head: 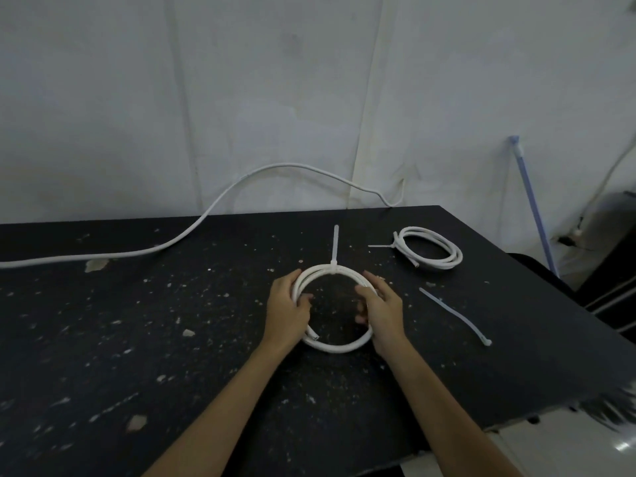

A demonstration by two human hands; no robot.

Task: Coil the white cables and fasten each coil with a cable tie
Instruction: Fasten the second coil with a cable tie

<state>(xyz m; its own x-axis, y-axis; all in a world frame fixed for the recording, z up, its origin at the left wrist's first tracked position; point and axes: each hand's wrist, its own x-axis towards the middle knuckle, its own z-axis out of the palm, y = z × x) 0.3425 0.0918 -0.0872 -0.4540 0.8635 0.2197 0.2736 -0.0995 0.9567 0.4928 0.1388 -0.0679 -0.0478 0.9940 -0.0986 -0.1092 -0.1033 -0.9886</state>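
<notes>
A white cable coil [339,346] lies on the black table [137,321] in the middle. A cable tie [335,247] is fastened round the coil's far side, its tail pointing away from me. My left hand [287,309] grips the coil's left side, thumb inside the ring. My right hand [380,306] holds the right side, fingers curled over the cable. A second coil [428,247] with its own tie sits at the back right. A loose cable tie [454,315] lies to the right of my hands. A long uncoiled white cable [192,228] runs across the back left.
A pale wall stands behind the table. The table's right edge runs diagonally at the right. Beyond it, a blue rod [531,201] leans against the wall, beside a dark object [612,235].
</notes>
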